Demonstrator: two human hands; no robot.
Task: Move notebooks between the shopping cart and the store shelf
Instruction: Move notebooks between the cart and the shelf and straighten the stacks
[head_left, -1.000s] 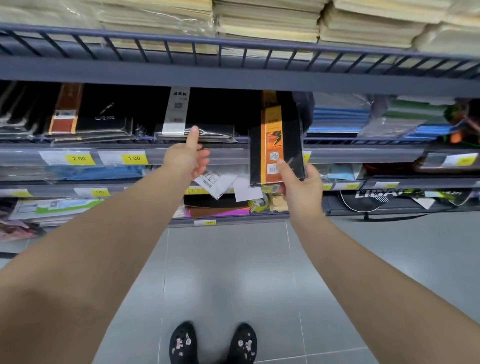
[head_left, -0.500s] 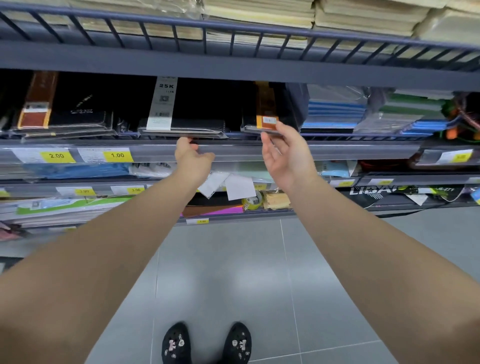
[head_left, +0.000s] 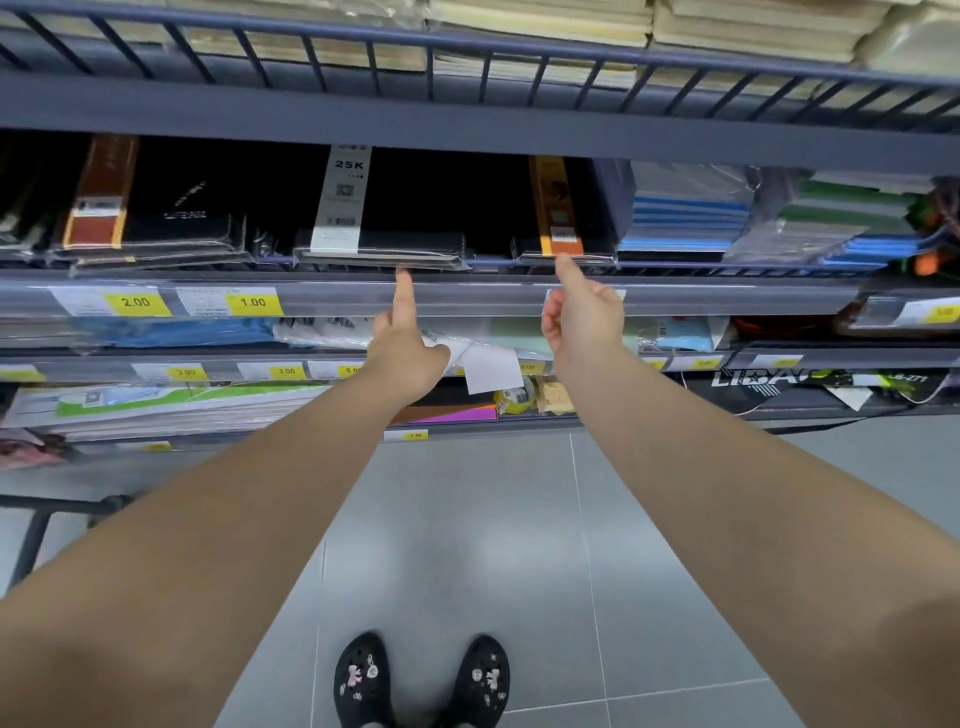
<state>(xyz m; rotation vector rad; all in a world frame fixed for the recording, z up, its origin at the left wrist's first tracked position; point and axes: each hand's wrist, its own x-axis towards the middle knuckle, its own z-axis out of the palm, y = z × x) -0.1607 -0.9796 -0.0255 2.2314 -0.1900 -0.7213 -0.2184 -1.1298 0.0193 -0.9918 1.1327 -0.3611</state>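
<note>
Left hand (head_left: 402, 353) touches the 25K notebook (head_left: 410, 208) with one straight finger, right hand (head_left: 582, 322) the orange-banded notebook (head_left: 558, 223) (remaining fingers curled, holding nothing)

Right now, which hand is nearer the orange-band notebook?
The right hand: its forefinger reaches the front edge of the orange-band notebook; the left hand points at the 25K notebook, further left.

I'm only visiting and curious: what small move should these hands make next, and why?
Probably push the orange-banded notebook a little deeper with the right hand: its index fingertip touches the notebook's front edge, which lies right at the shelf lip.
</note>
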